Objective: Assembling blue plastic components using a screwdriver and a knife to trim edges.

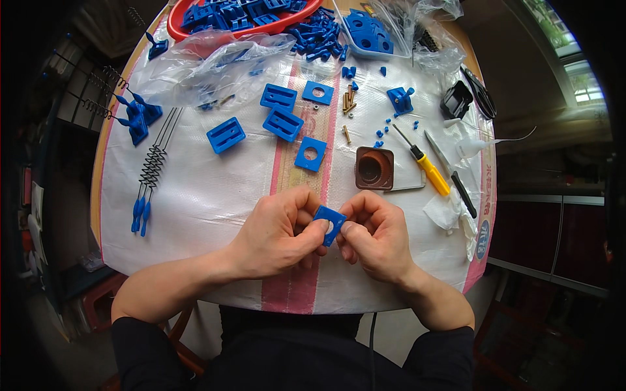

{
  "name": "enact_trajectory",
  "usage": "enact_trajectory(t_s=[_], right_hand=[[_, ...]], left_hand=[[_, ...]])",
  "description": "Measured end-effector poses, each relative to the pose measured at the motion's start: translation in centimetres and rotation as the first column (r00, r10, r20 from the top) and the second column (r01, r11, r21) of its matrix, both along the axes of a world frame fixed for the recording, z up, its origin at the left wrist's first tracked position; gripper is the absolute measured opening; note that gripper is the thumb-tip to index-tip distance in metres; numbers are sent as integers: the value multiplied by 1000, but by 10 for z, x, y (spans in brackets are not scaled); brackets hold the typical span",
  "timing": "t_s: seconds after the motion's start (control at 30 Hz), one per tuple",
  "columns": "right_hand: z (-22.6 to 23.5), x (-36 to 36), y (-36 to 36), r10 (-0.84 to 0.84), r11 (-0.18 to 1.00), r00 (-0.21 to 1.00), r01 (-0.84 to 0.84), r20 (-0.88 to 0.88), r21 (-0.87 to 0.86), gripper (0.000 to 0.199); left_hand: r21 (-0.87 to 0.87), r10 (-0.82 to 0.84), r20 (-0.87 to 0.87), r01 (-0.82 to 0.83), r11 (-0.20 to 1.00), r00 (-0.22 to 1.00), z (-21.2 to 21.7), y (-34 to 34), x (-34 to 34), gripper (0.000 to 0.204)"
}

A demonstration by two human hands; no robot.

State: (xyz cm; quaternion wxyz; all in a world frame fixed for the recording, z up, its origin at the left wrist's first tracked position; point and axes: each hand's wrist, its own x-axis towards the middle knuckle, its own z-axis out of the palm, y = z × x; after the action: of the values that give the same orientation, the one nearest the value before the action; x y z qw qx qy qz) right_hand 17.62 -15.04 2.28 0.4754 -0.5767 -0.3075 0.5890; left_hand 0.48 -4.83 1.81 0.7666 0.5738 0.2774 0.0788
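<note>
A small blue square plate with a round hole (330, 223) is being held just above the near edge of the tabletop (195, 195), pinched on its left side by the fingers of the left hand (277, 234) and on its right side by those of the right hand (372, 238); both sets of fingers are clenched on it.

Judging by what is lying about, the assembly work is being carried out at an early stage: nothing can be seen joined to the held plate, and most parts are lying loose. Two more blue holed plates (311, 154) are resting near the middle of the tabletop, beside three blue slotted blocks (283, 122). Brass screws (349, 99), roughly half a dozen, are scattered further back, with small blue pegs (317, 36) too many to count piled at the far edge next to a red bowl (179, 26) of further blue parts. One brown square cup (374, 168) and one yellow-handled screwdriver (425, 163) are lying towards the right edge. Coiled springs with blue ends (150, 171) are stretched along the left edge.
</note>
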Motion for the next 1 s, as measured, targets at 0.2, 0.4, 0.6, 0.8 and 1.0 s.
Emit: enact_trajectory(t_s=[0.2, 0.4, 0.6, 0.8, 1.0], right_hand=[[-4, -3, 0, -4, 1000, 1000, 3, 26, 27, 9], [0, 0, 0, 1, 999, 999, -3, -36, -52, 9], [-3, -1, 1, 1, 1000, 997, -1, -73, -2, 9], [-4, -1, -1, -26, 1000, 996, 27, -87, 7, 9], [-7, -5, -5, -90, 992, 958, 109, -271, 55, 10]], left_hand=[[-16, -4, -1, 4, 1000, 1000, -1, -1, -1, 13], [-37, 23, -23, -24, 999, 999, 3, -1, 0, 15], [-45, 2, -3, -2, 999, 1000, 0, -1, 0, 14], [-33, 1, 15, 0, 999, 1000, -2, -3, 0, 12], [-17, 7, 62, -6, 1000, 998, -4, -7, 0, 12]])
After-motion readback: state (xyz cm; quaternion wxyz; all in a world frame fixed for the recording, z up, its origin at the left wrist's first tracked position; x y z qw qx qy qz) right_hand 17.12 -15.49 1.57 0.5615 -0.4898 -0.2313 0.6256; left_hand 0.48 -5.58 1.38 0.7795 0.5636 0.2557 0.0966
